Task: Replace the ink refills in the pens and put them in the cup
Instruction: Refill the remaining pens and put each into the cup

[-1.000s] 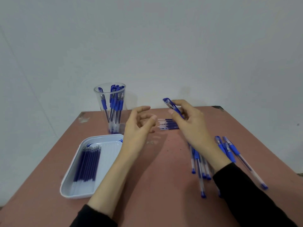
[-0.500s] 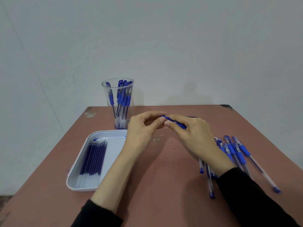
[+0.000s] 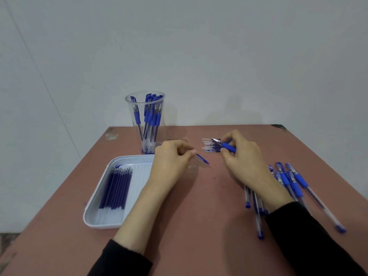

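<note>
The white tray [image 3: 103, 222] sits close to the table's left edge. A row of blue refills [image 3: 116, 188] lies lengthwise in its left half. Behind it, near the far left corner, the clear cup [image 3: 141, 108] stands upright with capped pens [image 3: 151, 116] in it.

The left hand [image 3: 171, 162] hovers just right of the tray's far corner, its fingertips pinching a clear pen barrel [image 3: 202, 160] whose blue end points right. A narrow gap of tabletop parts it from the right hand [image 3: 243, 158], whose curled fingers grip the blue grip section [image 3: 229, 147], metal tip pointing left. Just behind that tip a second bunch of refills [image 3: 209, 149] lies on the table. A tiny pale bit [image 3: 192, 167] lies below the barrel, too small to tell.

Loose pens [image 3: 298, 182] fan out beside and under the right wrist, reaching toward the right edge. Between the forearms runs a broad stretch of reddish-brown table [image 3: 199, 226], scuffed and chipped at its far corners. A plain pale wall [image 3: 199, 56] rises behind.
</note>
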The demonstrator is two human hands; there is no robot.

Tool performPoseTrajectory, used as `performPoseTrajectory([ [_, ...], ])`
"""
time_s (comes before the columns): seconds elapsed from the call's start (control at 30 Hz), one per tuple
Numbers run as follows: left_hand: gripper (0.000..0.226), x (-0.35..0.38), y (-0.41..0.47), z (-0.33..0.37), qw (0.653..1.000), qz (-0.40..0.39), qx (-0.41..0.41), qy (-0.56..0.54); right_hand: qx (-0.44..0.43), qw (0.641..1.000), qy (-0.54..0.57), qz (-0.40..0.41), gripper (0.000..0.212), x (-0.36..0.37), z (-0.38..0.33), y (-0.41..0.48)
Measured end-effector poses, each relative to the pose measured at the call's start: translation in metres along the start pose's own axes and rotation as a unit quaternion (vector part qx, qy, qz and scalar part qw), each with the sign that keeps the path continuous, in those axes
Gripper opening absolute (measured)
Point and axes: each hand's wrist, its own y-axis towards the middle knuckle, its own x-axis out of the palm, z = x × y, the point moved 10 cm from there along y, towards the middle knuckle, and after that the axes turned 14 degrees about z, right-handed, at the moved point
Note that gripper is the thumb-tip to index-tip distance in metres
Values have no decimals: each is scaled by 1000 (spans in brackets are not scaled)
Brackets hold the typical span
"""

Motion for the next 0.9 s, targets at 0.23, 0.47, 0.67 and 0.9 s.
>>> performPoseTrajectory([
  [0.23, 14, 26, -17, -2, 983, -137, 38, 119, -38, 993, 88, 70, 18, -15, -14, -1],
  [0.47, 10, 32, -20, -2, 976, -154, 61, 143, -25, 991, 116, 64, 28, -11, -15, -1],
  [0.67, 17, 15, -13, 27, 978, -106, -20, -179, 58, 961, 271, -18, 15, 0, -17, -3],
  [0.9, 29, 23, -21, 33, 914, -161, -96, -360, 208, 844, 453, -200, 28, 25, -26, -21],
])
